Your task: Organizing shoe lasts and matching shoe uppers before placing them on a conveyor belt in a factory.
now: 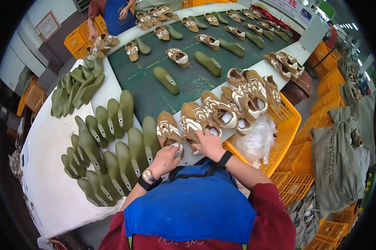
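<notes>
My left hand (164,161), with a watch at its wrist, has its fingers curled into the heel opening of a brown sneaker (167,126) with white stripes. Beside it, my right hand (210,145) grips the heel of a second brown sneaker (189,123). Both shoes rest toes away from me at the near edge of the white table. Close to my left hand stand several upright olive-green shoe lasts (149,135) in rows. More brown sneakers (219,109) are bunched to the right of my right hand.
A green conveyor belt (134,79) carries sneakers and lasts. More lasts (88,85) are heaped on the white table (54,141). A yellow crate (288,125) holding clear plastic bags (254,137) stands at right, near stacked crates (298,183). A co-worker (113,16) is across the belt.
</notes>
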### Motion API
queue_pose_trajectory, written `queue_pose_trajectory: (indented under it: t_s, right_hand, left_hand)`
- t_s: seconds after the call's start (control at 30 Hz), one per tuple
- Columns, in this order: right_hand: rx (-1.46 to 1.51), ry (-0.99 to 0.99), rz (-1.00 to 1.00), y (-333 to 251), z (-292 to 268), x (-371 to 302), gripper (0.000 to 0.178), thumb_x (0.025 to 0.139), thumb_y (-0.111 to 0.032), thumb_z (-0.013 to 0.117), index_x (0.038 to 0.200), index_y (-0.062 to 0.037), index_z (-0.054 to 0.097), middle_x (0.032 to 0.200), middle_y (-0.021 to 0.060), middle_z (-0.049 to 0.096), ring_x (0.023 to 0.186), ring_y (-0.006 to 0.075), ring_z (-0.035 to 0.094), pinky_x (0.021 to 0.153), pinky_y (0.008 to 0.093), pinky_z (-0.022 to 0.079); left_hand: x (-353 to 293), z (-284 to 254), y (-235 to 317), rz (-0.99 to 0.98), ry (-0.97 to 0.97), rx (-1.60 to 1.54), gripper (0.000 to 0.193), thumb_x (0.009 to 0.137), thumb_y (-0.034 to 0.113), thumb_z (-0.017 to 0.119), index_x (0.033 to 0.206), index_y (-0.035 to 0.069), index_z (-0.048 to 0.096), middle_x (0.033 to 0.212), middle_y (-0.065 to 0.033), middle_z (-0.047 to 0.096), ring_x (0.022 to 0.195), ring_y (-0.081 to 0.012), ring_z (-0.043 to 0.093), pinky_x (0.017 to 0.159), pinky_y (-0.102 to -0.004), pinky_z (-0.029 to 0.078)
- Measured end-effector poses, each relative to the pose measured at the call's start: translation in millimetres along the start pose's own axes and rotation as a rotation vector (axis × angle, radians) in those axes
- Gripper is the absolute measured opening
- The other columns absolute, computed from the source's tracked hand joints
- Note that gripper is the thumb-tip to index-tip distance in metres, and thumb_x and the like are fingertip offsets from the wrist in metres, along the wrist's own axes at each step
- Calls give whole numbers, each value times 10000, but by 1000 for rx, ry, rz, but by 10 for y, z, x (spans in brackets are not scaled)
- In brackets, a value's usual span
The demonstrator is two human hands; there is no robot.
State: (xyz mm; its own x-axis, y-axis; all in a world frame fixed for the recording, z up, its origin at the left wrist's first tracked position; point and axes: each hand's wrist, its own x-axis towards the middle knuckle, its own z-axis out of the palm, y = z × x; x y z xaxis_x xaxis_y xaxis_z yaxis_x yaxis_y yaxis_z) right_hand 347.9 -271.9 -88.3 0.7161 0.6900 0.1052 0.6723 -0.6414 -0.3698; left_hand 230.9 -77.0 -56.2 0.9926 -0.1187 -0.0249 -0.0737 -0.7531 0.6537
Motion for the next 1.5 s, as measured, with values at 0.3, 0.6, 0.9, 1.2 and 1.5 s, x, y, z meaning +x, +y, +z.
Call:
queue_pose_trajectory:
  t_s: [0.3,0.6,0.9,1.2,1.5]
  right_hand:
    - [385,-12,156,249,-170,444,352,745,-170,612,1037,-61,450,772,226,630,734,427,614,671,502,478]
    - [547,49,-8,-87,-652,528,492,758,-133,612,1214,-105,428,830,206,636,724,388,626,638,479,496]
    - [297,363,-297,-192,-790,766,263,742,-175,662,976,-73,602,769,94,591,701,288,614,580,378,503]
    - [378,338,-357,-298,-928,738,315,734,-75,612,1048,-81,603,740,90,568,661,290,601,567,380,494]
    - [491,138,-413,-299,-1011,693,306,746,-4,555,1015,-131,629,788,101,524,695,303,574,588,395,470]
  left_hand:
    - [425,-102,61,-263,9,-93,443,808,243,640,1166,0,543,1053,-211,608,973,-348,595,819,-383,488]
    - [662,-353,464,-161,618,145,563,765,246,694,1194,-35,463,966,-192,590,875,-352,600,740,-406,500]
    - [582,-385,478,-298,514,237,381,793,214,648,1079,-26,576,914,-182,609,814,-338,610,708,-396,506]
    - [668,-539,568,42,788,249,217,762,39,654,969,8,597,882,-139,608,790,-320,596,698,-370,504]
    - [645,-545,567,120,879,183,135,799,5,611,932,-10,616,834,-145,622,732,-316,605,650,-352,500]
